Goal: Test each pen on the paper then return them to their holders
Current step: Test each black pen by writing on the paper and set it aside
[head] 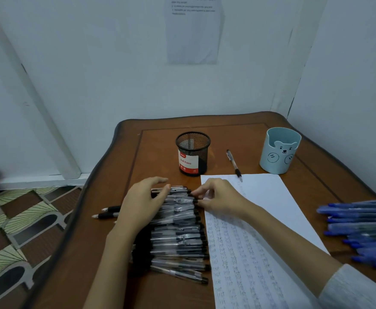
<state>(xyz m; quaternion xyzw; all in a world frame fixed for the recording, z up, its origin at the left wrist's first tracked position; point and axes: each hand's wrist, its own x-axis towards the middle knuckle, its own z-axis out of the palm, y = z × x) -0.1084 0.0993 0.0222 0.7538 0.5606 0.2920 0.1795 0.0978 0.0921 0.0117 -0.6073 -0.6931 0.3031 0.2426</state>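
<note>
Dozens of black pens (pixel 178 237): lying side by side in a heaped row on the left half of the table (pixel 160 134), their black ends towards the paper, just beside its left edge.
Left hand (pixel 144 201): laid over the far end of that row, fingers loosely straight and resting on the barrels — not clasping any.
Right hand (pixel 218 197): over the paper's left edge, fingers bent, fingertips (pixel 195 194) meeting the black ends of the farthest pens in the row; whether one is pinched I cannot tell from where I stand.
Paper (pixel 271 197): flat on the table between the two heaps of pens, near part filled with rows of small handwritten words, far part blank.
Loose pen (pixel 234 162): black, alone, lying between the two holders, its tip reaching the paper's far edge.
Mesh holder (pixel 192 153): black, upright, red and white label, beyond the black pens.
Bear holder (pixel 279 152): pale blue, upright, near the paper's far right corner.
Blue pens (pixel 365 230): heaped at the table's right edge — well apart from both hands.
Sleeve (pixel 356 288): grey, on the right forearm.
</note>
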